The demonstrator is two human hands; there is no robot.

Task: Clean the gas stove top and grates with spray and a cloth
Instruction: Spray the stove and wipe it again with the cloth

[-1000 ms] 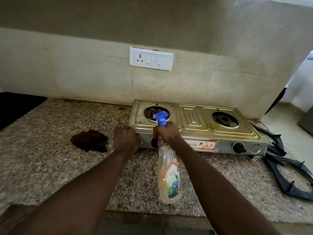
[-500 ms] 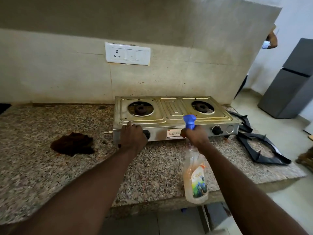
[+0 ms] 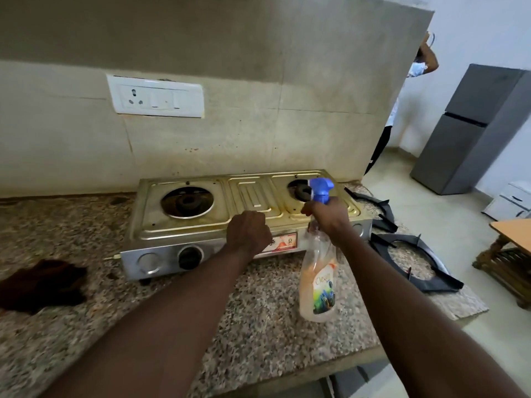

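Note:
A two-burner steel gas stove with a brass-coloured top sits on the granite counter against the wall, its grates off. My right hand grips the neck of a clear spray bottle with a blue trigger head, held over the stove's right front by the right burner. My left hand rests with curled fingers on the stove's front edge near the middle. A dark brown cloth lies on the counter at the far left. Two black grates lie on the counter right of the stove.
The speckled counter ends at the right just past the grates. A white switch plate is on the wall. A grey fridge, a wooden table and a person partly hidden behind the wall stand at the right.
My right hand carried the spray bottle from the left burner across to the right burner. My left hand slid right along the stove's front edge. The view swung right.

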